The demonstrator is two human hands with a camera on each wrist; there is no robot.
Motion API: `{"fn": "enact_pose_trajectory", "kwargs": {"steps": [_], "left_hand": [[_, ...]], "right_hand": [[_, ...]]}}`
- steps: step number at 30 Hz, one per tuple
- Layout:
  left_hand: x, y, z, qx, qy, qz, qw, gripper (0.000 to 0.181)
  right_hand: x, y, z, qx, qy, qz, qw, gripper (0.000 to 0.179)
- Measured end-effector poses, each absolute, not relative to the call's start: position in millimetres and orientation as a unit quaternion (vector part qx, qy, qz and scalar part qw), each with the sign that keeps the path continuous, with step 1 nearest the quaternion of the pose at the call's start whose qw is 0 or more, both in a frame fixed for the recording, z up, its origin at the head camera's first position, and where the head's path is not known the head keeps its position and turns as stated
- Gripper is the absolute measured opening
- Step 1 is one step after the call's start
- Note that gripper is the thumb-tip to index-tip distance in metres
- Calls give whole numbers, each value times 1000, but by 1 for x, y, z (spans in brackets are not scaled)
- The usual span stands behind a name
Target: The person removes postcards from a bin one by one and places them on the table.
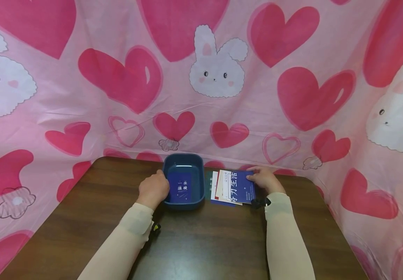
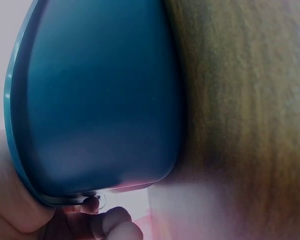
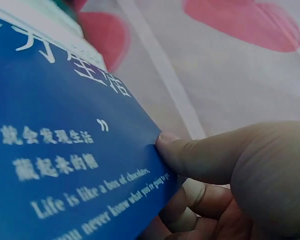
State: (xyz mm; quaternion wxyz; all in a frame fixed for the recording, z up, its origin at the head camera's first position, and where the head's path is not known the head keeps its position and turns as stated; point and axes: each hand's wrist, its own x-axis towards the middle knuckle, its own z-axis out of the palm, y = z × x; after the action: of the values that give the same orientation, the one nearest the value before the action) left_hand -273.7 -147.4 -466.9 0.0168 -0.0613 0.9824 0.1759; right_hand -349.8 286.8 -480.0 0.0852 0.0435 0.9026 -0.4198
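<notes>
A dark blue rectangular basin point(image 1: 201, 179) stands toward the back of the table, with a blue card point(image 1: 181, 188) bearing white characters lying inside. My left hand point(image 1: 154, 189) grips the basin's left rim; in the left wrist view its curled fingers point(image 2: 117, 220) show beside the outer wall. To the right of the basin lies an overlapping spread of cards point(image 1: 219, 188), in green, white, red, cream and blue. The rightmost blue card point(image 1: 248, 188), printed with white text, is pinched at its edge between thumb and fingers of my right hand point(image 1: 266, 181). The right wrist view shows that card slightly tilted.
The brown wooden table point(image 1: 201, 241) extends in front of the basin and cards. A pink cloth point(image 1: 173, 93) with hearts and rabbits hangs behind the table and along both sides, close to its back edge. Dark wrist straps point(image 1: 260, 203) sit at the sleeves.
</notes>
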Motion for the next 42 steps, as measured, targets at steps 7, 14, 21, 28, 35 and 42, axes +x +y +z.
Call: {"fn": "enact_pose_trajectory", "kwargs": {"steps": [7,14,21,28,35,42], "left_hand": [[-274,-148,-467,-62,982,175,19,50],[-274,-147,-466,-65,983,172,20,47],[-275,-146,-466,-71,982,174,22,45],[-275,-148,-466,-67,982,177,22,46],[-276,-150,-466,-71,981,178,20,45],[-277,-148,-468,-70,981,178,22,48]], "right_hand": [[-354,282,-487,37,928,-365,65,45],[-351,275,-488,56,928,-364,55,49],[-351,270,-490,73,933,-348,49,51],[-352,271,-487,79,932,-349,64,53],[-352,272,-478,87,905,-407,87,47],[-346,244,-458,35,882,-464,75,37]]}}
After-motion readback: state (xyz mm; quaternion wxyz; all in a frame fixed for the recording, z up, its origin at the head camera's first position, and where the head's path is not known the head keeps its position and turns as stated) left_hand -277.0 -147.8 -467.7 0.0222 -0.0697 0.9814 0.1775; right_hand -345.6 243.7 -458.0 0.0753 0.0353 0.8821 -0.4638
